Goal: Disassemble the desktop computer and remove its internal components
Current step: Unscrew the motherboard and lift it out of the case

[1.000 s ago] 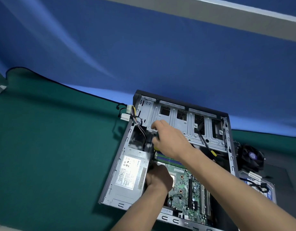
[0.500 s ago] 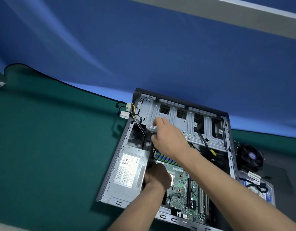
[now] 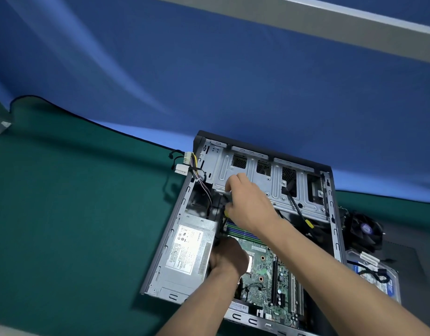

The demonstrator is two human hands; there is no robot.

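Light: I'm seeing even, bright overhead lighting, casting soft shadows.
Edges: bending from wide-angle distortion.
Focus: blurring slightly throughout.

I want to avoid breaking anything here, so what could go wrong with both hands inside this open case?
The right hand works where cables meet the drive cage; tugging may strain connectors, and the cage's metal edges could nick fingers. The left hand rests by the power supply, at the bare motherboard; pressure or static there might damage the board.
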